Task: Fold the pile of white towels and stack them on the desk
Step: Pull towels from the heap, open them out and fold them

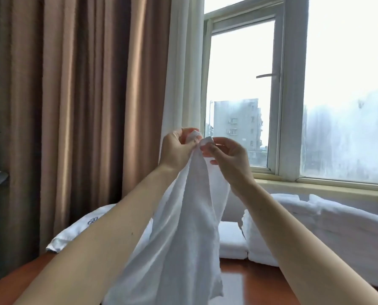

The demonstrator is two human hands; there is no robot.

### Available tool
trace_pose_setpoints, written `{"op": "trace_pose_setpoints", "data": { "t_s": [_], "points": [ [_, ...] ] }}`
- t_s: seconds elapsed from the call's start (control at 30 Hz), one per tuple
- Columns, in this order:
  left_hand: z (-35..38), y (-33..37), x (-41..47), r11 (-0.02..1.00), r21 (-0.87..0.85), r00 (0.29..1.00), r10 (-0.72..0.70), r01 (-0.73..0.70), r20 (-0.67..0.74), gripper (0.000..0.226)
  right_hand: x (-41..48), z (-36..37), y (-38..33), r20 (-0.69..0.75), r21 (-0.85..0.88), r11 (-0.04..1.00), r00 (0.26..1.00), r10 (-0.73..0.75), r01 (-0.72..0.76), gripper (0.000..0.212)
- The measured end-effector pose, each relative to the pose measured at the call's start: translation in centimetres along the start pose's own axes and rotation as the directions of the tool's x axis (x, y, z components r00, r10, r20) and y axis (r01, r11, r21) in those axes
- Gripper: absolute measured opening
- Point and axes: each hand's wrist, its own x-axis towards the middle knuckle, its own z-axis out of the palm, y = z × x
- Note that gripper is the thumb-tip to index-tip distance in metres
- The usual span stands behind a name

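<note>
1. Head view, the only one. Risk first: I hold the towel (183,238) by two top corners only, both small pinches. If either slips, that corner drops, the cloth heaps onto the desk (249,280) and the fold has to restart.
2. Risk: the two corners are almost touching, so the cloth hangs bunched and twisted down the lower centre of the frame. I'd guess it folds crooked unless the corners get spread apart first.
3. Risk: the hanging tail runs off the bottom edge and I can't see its end. It could drag on the desk or brush the folded towels (232,241) just right of it and skew them.
4. My left hand (177,148) is raised at frame centre with fingers curled, pinching one corner; a nub of cloth pokes out on top. The forearm comes up from lower left.
5. My right hand (230,157) is just right of it at the same height. Thumb and forefinger pinch the other corner, the other fingers are loosely curled, and the forearm comes up from lower right.
6. Both grips are clamped on the towel, neither let go.
7. Location: the towel is in the air over the desk, in front of the window (241,95). A bigger stack (337,216) sits at right middle under the sill. A white bundle (78,230) with a printed mark lies lower left by the brown curtain (73,106); I can't tell if it's a towel or a pillow.
</note>
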Motion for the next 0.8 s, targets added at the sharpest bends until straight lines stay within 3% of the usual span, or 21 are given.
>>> {"op": "trace_pose_setpoints", "data": {
  "t_s": [0.23, 0.4, 0.6, 0.8],
  "points": [
    [3.0, 4.4, 2.9, 0.983, -0.161, 0.996, 0.084, -0.084, -0.006, 0.021, 3.5, -2.6, -4.2, -0.115, -0.076, 0.981, 0.975, -0.189, 0.181, 0.008],
    [4.9, 4.2, 2.5, 0.986, -0.161, 0.991, 0.055, -0.035, 0.122, 0.021, 3.3, -5.4, -3.9, -0.127, -0.186, 0.965, 0.969, -0.211, 0.186, 0.009],
    [5.5, -0.6, -1.6, 0.982, -0.032, 0.93, -0.164, 0.185, 0.328, 0.02, -0.7, -7.7, 1.8, -0.075, -0.278, 0.96, 0.997, -0.011, -0.01, 0.01],
    [2.9, -8.3, -8.2, 0.868, 0.171, 0.781, -0.495, 0.467, 0.381, 0.02, -7.7, -7.4, 9.0, 0.023, -0.345, 0.922, 0.981, 0.194, -0.174, 0.004]
  ]
}}
